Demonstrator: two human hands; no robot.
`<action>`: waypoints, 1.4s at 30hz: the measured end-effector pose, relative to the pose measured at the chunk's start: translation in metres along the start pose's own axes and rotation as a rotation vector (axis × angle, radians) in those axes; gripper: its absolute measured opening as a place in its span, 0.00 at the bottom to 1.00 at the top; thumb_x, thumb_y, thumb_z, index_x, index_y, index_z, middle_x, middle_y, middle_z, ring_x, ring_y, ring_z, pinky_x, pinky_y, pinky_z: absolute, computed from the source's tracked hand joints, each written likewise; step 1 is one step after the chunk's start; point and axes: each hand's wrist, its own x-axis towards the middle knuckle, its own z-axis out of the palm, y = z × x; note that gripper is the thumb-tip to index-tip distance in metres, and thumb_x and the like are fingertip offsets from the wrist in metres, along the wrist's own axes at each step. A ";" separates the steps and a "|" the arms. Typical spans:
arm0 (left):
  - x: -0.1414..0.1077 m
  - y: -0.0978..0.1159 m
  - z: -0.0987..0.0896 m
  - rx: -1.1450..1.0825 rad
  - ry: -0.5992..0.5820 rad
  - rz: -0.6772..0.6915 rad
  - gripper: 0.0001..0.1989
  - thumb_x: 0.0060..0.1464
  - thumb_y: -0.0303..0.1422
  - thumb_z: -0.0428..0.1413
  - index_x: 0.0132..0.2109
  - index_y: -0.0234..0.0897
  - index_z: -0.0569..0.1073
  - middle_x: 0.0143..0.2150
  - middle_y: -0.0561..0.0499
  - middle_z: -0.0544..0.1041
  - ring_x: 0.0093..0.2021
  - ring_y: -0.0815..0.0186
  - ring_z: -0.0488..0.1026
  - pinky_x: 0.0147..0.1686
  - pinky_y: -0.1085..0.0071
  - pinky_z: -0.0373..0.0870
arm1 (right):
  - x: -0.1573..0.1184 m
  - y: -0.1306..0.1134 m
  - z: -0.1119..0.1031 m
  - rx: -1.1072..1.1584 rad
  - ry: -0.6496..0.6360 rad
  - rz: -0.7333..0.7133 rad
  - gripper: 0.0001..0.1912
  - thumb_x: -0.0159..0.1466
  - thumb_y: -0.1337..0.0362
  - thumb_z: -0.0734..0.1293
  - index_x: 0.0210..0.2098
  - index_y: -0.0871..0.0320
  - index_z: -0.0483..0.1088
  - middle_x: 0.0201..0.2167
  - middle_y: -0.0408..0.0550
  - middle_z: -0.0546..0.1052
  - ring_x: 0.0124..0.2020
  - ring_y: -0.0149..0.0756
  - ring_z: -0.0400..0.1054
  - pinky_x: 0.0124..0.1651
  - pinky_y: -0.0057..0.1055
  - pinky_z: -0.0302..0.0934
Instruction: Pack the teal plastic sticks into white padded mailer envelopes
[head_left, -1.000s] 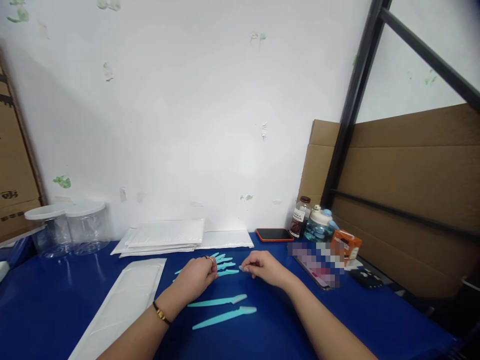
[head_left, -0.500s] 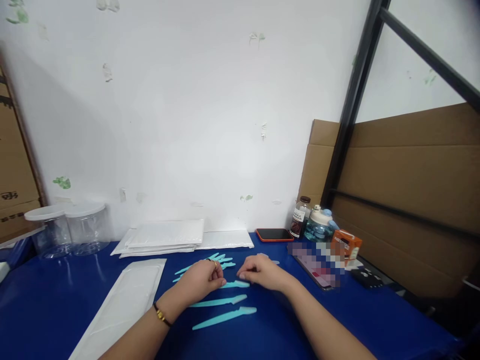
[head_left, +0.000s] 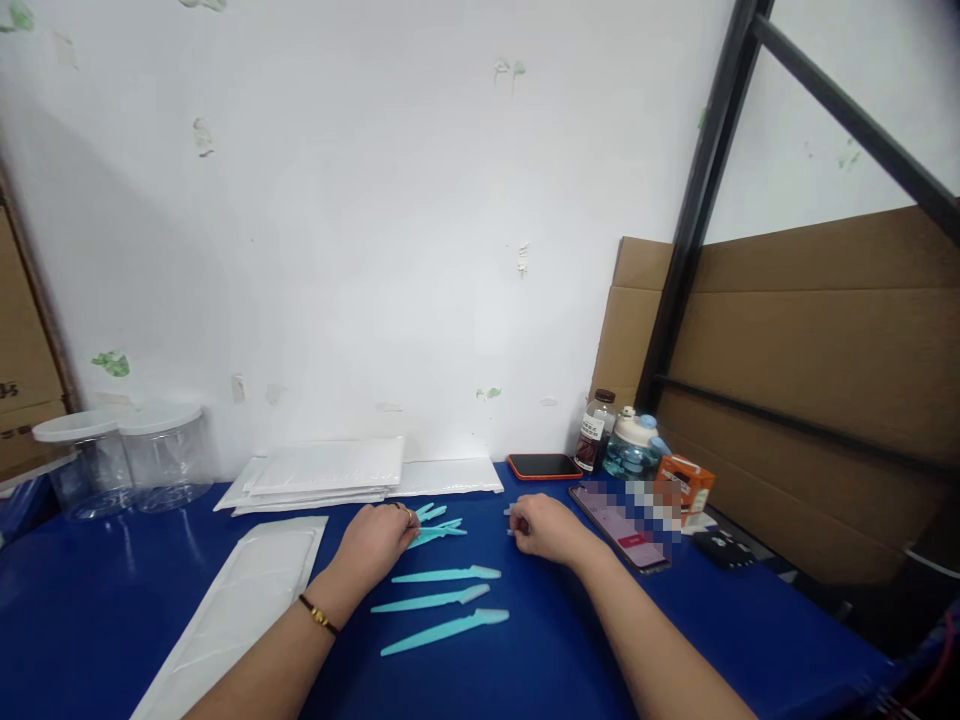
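Three turquoise eyebrow razors with pale blade covers lie in a spaced row on the blue table, blades pointing right. Behind them is a loose pile of more turquoise razors. My left hand is at the pile's left side, its thumb and fingers pinched on the handle of one razor. To the right of the pile, my right hand has its fingers curled closed. Small clear plastic pieces show at those fingertips. The fingers partly hide them, so their shape is unclear.
White padded envelopes are stacked by the wall, and another envelope lies left. Two clear jars stand far left. Toward the right are an orange-edged phone, a second phone, bottles and an orange box.
My left hand has moved back from the nearest row to the razor pile, leaving a razor at the row's rear. My right hand has shifted right to the clear pieces. The view has turned slightly.
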 end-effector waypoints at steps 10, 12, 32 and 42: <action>-0.004 0.014 -0.022 -0.175 0.064 -0.033 0.14 0.61 0.36 0.39 0.37 0.39 0.67 0.30 0.50 0.74 0.32 0.65 0.71 0.30 0.73 0.57 | 0.006 -0.011 0.003 0.694 0.119 -0.034 0.11 0.62 0.59 0.60 0.35 0.59 0.68 0.26 0.43 0.71 0.25 0.29 0.64 0.28 0.24 0.56; -0.005 0.017 -0.022 -0.221 0.049 -0.014 0.13 0.61 0.35 0.40 0.36 0.39 0.66 0.30 0.50 0.74 0.32 0.66 0.70 0.30 0.74 0.57 | 0.005 -0.014 0.001 0.717 0.149 -0.050 0.11 0.62 0.58 0.61 0.35 0.59 0.69 0.26 0.43 0.71 0.25 0.29 0.64 0.29 0.25 0.57; -0.009 0.026 -0.017 -0.285 -0.104 0.046 0.11 0.53 0.40 0.49 0.37 0.41 0.73 0.34 0.52 0.76 0.34 0.66 0.71 0.30 0.74 0.58 | -0.004 -0.031 -0.011 0.577 -0.044 -0.112 0.09 0.59 0.61 0.64 0.35 0.57 0.75 0.26 0.45 0.75 0.27 0.32 0.67 0.29 0.25 0.58; -0.004 0.013 -0.012 -0.038 -0.098 -0.026 0.06 0.48 0.30 0.51 0.31 0.39 0.72 0.31 0.51 0.76 0.32 0.64 0.71 0.29 0.72 0.58 | 0.001 0.012 -0.007 0.099 0.093 0.063 0.05 0.54 0.66 0.66 0.31 0.57 0.74 0.31 0.47 0.73 0.32 0.34 0.66 0.33 0.27 0.55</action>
